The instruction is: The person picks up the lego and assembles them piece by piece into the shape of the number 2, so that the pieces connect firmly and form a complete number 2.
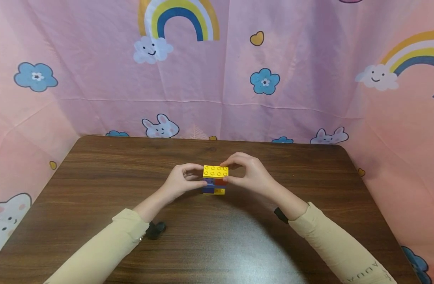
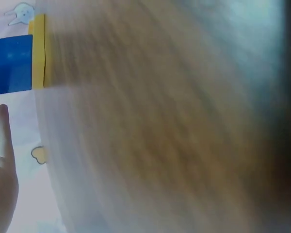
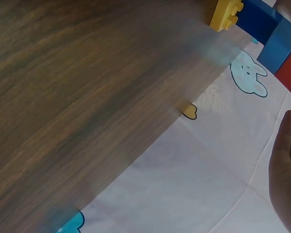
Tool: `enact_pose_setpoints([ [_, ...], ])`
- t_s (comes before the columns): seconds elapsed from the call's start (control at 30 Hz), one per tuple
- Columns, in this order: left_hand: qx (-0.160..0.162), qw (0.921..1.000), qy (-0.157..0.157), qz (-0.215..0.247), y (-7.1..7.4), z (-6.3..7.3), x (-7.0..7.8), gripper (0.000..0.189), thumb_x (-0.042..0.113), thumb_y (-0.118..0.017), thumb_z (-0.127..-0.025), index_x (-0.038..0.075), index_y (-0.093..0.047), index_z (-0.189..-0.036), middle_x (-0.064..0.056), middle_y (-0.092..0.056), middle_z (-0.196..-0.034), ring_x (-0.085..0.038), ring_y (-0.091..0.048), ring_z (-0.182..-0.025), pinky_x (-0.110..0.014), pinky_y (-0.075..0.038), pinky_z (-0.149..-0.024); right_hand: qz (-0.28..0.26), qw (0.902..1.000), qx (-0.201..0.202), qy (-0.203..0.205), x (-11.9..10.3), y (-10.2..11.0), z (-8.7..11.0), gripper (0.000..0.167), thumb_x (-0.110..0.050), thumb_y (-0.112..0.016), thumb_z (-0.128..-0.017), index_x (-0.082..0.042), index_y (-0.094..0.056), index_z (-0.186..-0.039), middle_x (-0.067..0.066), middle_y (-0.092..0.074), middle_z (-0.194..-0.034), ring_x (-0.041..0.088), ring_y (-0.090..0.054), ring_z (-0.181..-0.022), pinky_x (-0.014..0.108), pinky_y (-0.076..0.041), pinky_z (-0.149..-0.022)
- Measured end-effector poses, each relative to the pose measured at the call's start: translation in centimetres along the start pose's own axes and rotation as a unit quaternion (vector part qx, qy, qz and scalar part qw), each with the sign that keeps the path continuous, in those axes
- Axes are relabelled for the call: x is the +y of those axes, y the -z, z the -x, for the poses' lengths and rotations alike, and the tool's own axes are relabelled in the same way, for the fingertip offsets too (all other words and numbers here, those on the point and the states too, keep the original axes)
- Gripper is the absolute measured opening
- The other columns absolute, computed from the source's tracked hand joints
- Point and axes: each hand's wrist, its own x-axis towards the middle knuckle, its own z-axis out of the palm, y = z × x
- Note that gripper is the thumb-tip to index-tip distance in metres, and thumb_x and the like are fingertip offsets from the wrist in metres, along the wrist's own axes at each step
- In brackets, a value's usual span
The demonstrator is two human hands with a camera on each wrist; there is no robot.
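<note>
A small stack of toy building blocks stands on the table between both hands. On top lies a yellow studded block (image 1: 216,172). Under it a red block (image 1: 220,182) shows at the right and blue pieces at the left, with a yellow bottom block (image 1: 219,192) below. My left hand (image 1: 178,179) grips the stack's left side, thumb in front at the blue part. From the right, my right hand (image 1: 254,171) pinches the yellow top block between thumb and fingers. In the right wrist view, the blue slab (image 3: 277,46) and the red block appear beside the right hand (image 3: 286,174).
The brown wooden table (image 1: 107,173) extends around the stack. Behind it hangs a pink cloth (image 1: 202,79) printed with rainbows, flowers and rabbits. A black wrist device (image 1: 156,230) sits under the left sleeve, and another dark one (image 1: 281,215) is at the right wrist.
</note>
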Motion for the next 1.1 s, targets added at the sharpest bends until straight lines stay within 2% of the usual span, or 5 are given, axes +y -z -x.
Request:
enact_pose_setpoints([
  [0.27,-0.003,1.0,-0.007,-0.006,0.9,0.5,-0.6,0.043,0.0,-0.081,-0.091,-0.008,-0.068,-0.131,-0.029,-0.067,-0.136,-0.042,-0.069,-0.126,-0.041,-0.059,-0.108,-0.007,0.9998,-0.004,-0.019,0.1,-0.2,0.3,0.04,-0.011,-0.09,-0.086,-0.006,-0.075,-0.123,0.008,-0.074,-0.119,0.022,-0.07,-0.106,0.042,-0.063,-0.096],
  [0.43,-0.007,0.9999,-0.01,-0.008,1.3,0.6,-0.9,0.042,-0.001,-0.081,-0.091,-0.009,-0.068,-0.13,-0.029,-0.068,-0.136,-0.043,-0.07,-0.124,-0.039,-0.06,-0.106,-0.01,0.9993,-0.005,-0.037,0.5,-0.6,0.4,0.042,-0.012,-0.091,-0.085,-0.007,-0.075,-0.124,0.007,-0.074,-0.119,0.022,-0.07,-0.107,0.042,-0.064,-0.096],
  [0.73,-0.014,0.9997,0.001,-0.018,1.2,0.5,-1.3,0.043,0.002,-0.081,-0.092,-0.007,-0.068,-0.131,-0.028,-0.069,-0.136,-0.042,-0.071,-0.123,-0.029,-0.062,-0.101,-0.025,0.9976,-0.004,-0.064,1.3,-1.3,1.1,0.042,-0.012,-0.092,-0.084,-0.004,-0.074,-0.122,0.009,-0.074,-0.117,0.024,-0.072,-0.107,0.045,-0.063,-0.099],
  [0.9,-0.015,0.9996,0.006,-0.023,1.0,0.5,-1.4,0.043,0.002,-0.082,-0.092,-0.008,-0.068,-0.131,-0.029,-0.069,-0.135,-0.042,-0.071,-0.122,-0.031,-0.062,-0.101,-0.034,0.9956,-0.009,-0.086,1.5,-1.7,1.3,0.042,-0.012,-0.091,-0.084,-0.003,-0.073,-0.122,0.01,-0.074,-0.117,0.026,-0.072,-0.107,0.046,-0.062,-0.101],
  [1.1,-0.016,0.9992,0.013,-0.033,0.9,0.5,-1.4,0.043,0.003,-0.082,-0.092,-0.008,-0.068,-0.131,-0.029,-0.068,-0.135,-0.042,-0.071,-0.123,-0.035,-0.062,-0.102,-0.034,0.9955,-0.009,-0.087,1.7,-2.0,1.6,0.042,-0.012,-0.091,-0.084,-0.003,-0.073,-0.121,0.01,-0.074,-0.117,0.025,-0.072,-0.107,0.045,-0.063,-0.1],
])
